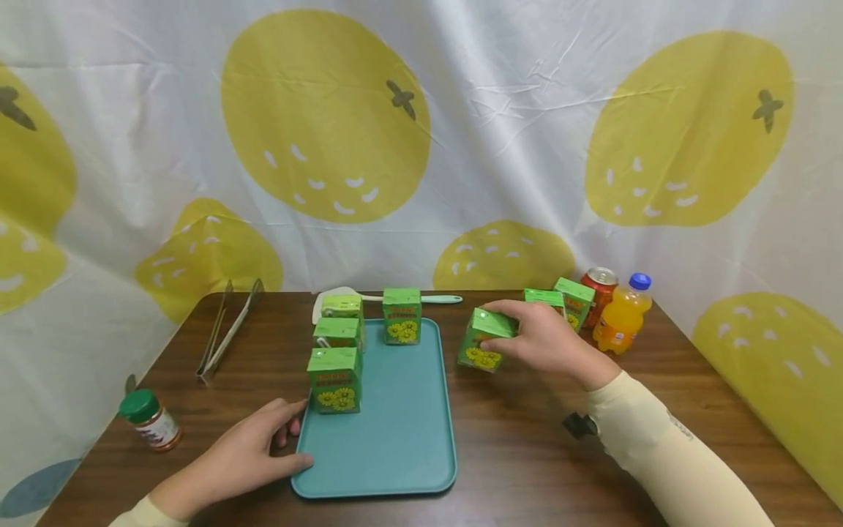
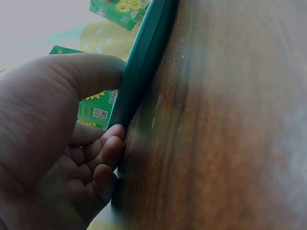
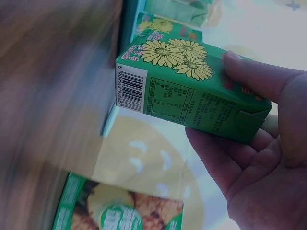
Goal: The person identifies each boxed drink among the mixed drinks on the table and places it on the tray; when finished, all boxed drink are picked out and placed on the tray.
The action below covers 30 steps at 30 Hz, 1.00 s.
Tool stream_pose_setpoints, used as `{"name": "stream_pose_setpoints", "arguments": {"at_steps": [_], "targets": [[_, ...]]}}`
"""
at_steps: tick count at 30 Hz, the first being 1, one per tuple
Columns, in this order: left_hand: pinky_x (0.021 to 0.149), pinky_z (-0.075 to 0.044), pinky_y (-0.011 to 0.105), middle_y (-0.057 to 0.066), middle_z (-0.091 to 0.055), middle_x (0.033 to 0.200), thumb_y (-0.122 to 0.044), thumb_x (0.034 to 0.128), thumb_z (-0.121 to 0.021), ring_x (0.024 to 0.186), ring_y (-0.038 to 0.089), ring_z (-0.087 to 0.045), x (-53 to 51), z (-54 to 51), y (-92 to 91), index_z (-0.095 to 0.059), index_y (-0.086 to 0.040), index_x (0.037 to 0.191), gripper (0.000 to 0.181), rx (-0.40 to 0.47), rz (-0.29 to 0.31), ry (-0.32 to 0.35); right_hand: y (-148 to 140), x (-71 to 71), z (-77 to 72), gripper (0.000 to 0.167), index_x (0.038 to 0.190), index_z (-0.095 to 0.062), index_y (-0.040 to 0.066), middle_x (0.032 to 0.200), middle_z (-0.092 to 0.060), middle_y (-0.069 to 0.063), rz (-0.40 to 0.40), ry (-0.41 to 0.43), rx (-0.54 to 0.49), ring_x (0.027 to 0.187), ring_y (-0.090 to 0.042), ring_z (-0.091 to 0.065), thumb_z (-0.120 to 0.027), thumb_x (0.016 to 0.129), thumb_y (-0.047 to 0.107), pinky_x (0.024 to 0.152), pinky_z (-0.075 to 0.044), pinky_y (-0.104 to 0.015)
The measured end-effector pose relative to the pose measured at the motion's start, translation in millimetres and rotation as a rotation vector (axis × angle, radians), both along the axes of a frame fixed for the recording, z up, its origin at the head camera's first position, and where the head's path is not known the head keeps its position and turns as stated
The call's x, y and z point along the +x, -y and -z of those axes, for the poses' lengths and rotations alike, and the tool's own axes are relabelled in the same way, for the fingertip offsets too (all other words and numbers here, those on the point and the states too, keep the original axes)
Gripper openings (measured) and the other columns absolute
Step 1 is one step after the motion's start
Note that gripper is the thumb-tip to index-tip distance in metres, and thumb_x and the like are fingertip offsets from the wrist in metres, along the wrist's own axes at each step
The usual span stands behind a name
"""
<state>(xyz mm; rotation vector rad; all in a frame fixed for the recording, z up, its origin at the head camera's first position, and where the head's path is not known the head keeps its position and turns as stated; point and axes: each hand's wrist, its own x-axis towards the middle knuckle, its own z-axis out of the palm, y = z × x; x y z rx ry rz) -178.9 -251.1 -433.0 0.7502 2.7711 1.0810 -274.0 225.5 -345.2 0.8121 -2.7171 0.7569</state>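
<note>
My right hand (image 1: 543, 340) grips a green drink carton with yellow flowers (image 1: 479, 357), held tilted just right of the teal tray (image 1: 402, 454); in the right wrist view the carton (image 3: 192, 91) is pinched between thumb and fingers, its barcode side showing. My left hand (image 1: 246, 454) rests at the tray's left edge, thumb on the rim and fingers beside it; the left wrist view shows the thumb and fingertips touching the tray's edge (image 2: 139, 72). Three cartons stand in a row along the tray's left side, the nearest one (image 1: 334, 388) in front. Another carton (image 1: 402, 318) stands at the tray's back.
Two more cartons (image 1: 574, 300), a red can (image 1: 601, 289) and an orange drink bottle (image 1: 622, 316) stand at the back right. A spatula (image 1: 441, 299) lies behind the tray. Tongs (image 1: 227, 333) and a green-capped spice jar (image 1: 151, 421) are on the left.
</note>
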Motion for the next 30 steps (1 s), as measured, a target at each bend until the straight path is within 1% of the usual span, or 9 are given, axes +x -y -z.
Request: {"name": "stream_pose_setpoints", "arguments": {"at_steps": [5, 10, 15, 20, 27, 30], "targets": [[0.07, -0.048, 0.026, -0.005, -0.055, 0.1, -0.039, 0.0926, -0.093, 0.085, 0.003, -0.052, 2.6, -0.8, -0.2, -0.059, 0.012, 0.151, 0.085, 0.002, -0.01, -0.004, 16.4, -5.0, -4.3, 0.058, 0.143, -0.074, 0.012, 0.112, -0.078, 0.001, -0.036, 0.023, -0.014, 0.084, -0.015, -0.066, -0.095, 0.092, 0.027, 0.078, -0.056, -0.04], [0.069, -0.048, 0.026, -0.005, -0.055, 0.101, -0.039, 0.0925, -0.093, 0.084, 0.003, -0.051, 3.0, -1.1, 0.3, -0.058, 0.012, 0.151, 0.085, -0.003, -0.013, -0.011, 31.8, -8.6, -7.6, 0.054, 0.142, -0.075, 0.013, 0.106, -0.076, 0.005, -0.08, 0.039, -0.028, 0.082, -0.014, -0.065, -0.094, 0.093, 0.028, 0.076, -0.056, -0.039], [0.068, -0.047, 0.026, -0.005, -0.055, 0.1, -0.04, 0.0921, -0.093, 0.084, 0.003, -0.051, 2.3, 0.2, 1.1, -0.059, 0.011, 0.152, 0.085, -0.012, -0.019, -0.006, 47.6, -10.6, -10.3, 0.054, 0.143, -0.074, 0.014, 0.11, -0.076, 0.005, -0.114, 0.045, -0.027, 0.081, -0.011, -0.065, -0.094, 0.094, 0.029, 0.079, -0.057, -0.04], [0.069, -0.047, 0.026, -0.006, -0.055, 0.1, -0.041, 0.0918, -0.093, 0.084, 0.003, -0.051, 1.6, 1.0, 0.7, -0.059, 0.011, 0.152, 0.086, -0.021, -0.02, -0.002, 61.1, -14.0, -10.6, 0.057, 0.144, -0.074, 0.014, 0.113, -0.077, 0.005, -0.128, 0.041, -0.012, 0.08, -0.009, -0.065, -0.093, 0.094, 0.032, 0.082, -0.056, -0.041], [0.069, -0.047, 0.026, -0.006, -0.055, 0.101, -0.04, 0.0917, -0.093, 0.084, 0.003, -0.051, 0.7, 0.6, -0.1, -0.058, 0.012, 0.152, 0.087, -0.025, -0.011, -0.01, 75.0, -22.4, -7.3, 0.059, 0.146, -0.073, 0.011, 0.117, -0.078, 0.002, -0.157, 0.016, 0.01, 0.086, -0.01, -0.068, -0.094, 0.094, 0.031, 0.084, -0.058, -0.04], [0.069, -0.047, 0.026, -0.006, -0.055, 0.101, -0.039, 0.0917, -0.093, 0.084, 0.003, -0.051, 0.4, -0.3, -0.4, -0.058, 0.012, 0.151, 0.086, -0.024, -0.009, -0.01, 80.5, -26.2, -5.9, 0.06, 0.146, -0.072, 0.011, 0.122, -0.078, 0.0, -0.159, 0.012, 0.026, 0.089, -0.01, -0.068, -0.093, 0.094, 0.032, 0.086, -0.058, -0.04]]}}
